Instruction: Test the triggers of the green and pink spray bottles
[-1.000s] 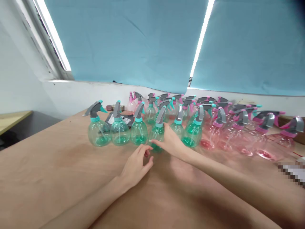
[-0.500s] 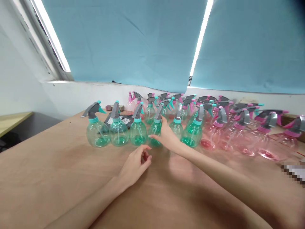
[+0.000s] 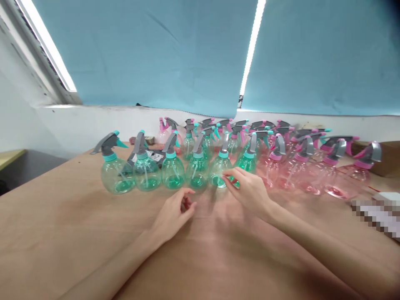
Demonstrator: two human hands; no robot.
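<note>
A row of green spray bottles with grey triggers stands on the wooden table (image 3: 62,233). My right hand (image 3: 250,191) lies just in front of the row, fingers stretched out and apart. Its fingertips touch the side of a green spray bottle (image 3: 218,171) fifth from the left. Its back covers the foot of the neighbouring green bottle (image 3: 246,160). My left hand (image 3: 173,212) rests on the table a little short of the row, near another green bottle (image 3: 196,175). Its fingers are loosely curled toward the thumb with nothing seen in them.
Several pink spray bottles (image 3: 300,173) crowd the table to the right, with more green and pink ones behind. A dark packet (image 3: 150,157) lies behind the left green bottles. A cardboard box (image 3: 387,160) sits far right. Blue blinds (image 3: 156,54) hang behind.
My right hand has left the fourth green bottle and moved right to the fifth, which now stands closer in the row. My left hand has curled tighter. The view has shifted right.
</note>
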